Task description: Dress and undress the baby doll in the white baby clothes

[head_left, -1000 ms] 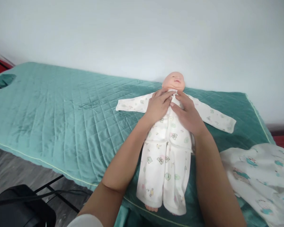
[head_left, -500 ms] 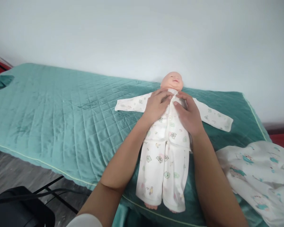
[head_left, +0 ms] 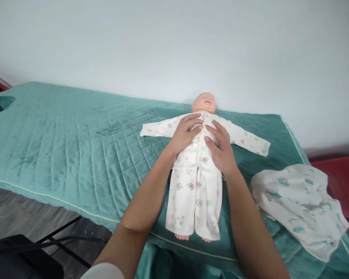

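Observation:
A baby doll lies on its back, dressed in a white printed shirt and matching trousers. Its sleeves stretch out to both sides, and toes show below the trouser hems. My left hand rests flat on the left side of the doll's chest, fingers spread and pointing inward. Across the front closure, my right hand lies on the other side of the chest with its fingers apart. A shirt button shows between the hands. Neither hand grips the cloth.
Green quilted cover spreads over the bed, which stands against a pale wall. A crumpled white printed cloth lies at the right. A black object and thin dark bars are at the lower left, with red objects at both sides.
The view has shifted a little, so the doll and cloth appear further left. My right-hand fingers have straightened and spread on the shirt; both hands now sit slightly lower on the chest.

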`<state>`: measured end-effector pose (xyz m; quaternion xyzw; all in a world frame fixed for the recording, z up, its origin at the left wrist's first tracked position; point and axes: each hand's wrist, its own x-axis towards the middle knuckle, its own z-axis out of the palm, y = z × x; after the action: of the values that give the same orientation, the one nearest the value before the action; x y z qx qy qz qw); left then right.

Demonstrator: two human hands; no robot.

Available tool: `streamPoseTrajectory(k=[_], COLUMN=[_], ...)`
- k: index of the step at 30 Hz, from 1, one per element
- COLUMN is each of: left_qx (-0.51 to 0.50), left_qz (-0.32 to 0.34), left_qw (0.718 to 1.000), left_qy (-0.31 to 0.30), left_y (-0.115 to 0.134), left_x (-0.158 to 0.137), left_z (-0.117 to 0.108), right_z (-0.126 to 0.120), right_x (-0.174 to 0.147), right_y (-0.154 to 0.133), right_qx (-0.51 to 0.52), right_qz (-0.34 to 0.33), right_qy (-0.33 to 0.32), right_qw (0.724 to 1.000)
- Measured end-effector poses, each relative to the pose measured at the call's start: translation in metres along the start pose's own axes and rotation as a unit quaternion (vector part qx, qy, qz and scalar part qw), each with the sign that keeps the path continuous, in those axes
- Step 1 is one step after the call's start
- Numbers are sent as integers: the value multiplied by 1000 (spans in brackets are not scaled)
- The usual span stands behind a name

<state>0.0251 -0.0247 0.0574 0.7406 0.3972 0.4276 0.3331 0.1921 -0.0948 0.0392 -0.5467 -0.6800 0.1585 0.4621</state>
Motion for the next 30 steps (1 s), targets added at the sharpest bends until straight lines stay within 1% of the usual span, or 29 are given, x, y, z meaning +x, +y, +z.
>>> streamPoseTrajectory(k=[5,8,11,15,17,20,23,25,27,30], left_qx=[12,39,90,147,152,123,82,53,27,8], left_qz=[4,13,29,65,67,52,41,35,31,33], left_qw=[1000,999,995,987,986,991,995,998,998,993], left_qy=[15,26,32,32,13,-22,-25,-31,-57,-115], left_y=[2,6,9,14,15,17,16,15,13,8], left_x=[2,3,2,0,-1,-1,-3,-7,-12,-17], left_z=[1,4,7,7,6,3,0,-4,-10,-22], right_z=[-1,-2,-2,0,0,0,-2,-5,-9,-14], right_x=[5,6,6,4,3,3,4,4,4,5], right_y=[-1,-2,-3,-1,0,-1,-1,0,2,4], right_qx=[-6,-7,-2,15,18,25,51,82,116,142], right_qz=[13,18,13,-15,-19,-11,0,14,33,50], right_qy=[-22,-31,-21,4,5,5,7,-3,-28,-55], right_qw=[1000,999,1000,1000,1000,1000,999,997,992,987])
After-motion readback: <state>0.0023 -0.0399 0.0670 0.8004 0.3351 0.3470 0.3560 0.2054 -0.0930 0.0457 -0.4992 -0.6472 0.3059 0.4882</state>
